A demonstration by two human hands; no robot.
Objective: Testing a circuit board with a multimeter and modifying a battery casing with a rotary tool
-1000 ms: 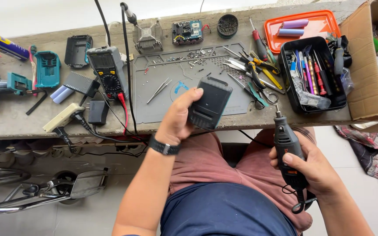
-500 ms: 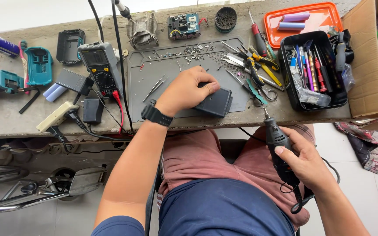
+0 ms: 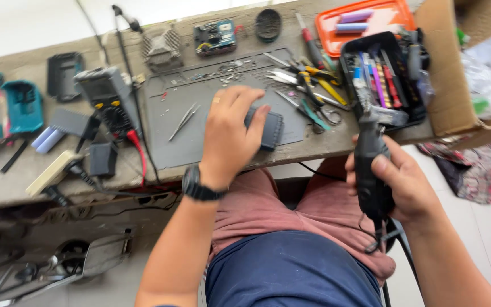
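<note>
Head view: left hand presses a black case onto the tabletop; right hand grips a rotary tool. Beyond it, a black tray holds screwdrivers.

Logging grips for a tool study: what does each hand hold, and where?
Right hand wraps the black rotary tool around its body. Left hand presses down on the dark battery casing, covering its left part.
</note>
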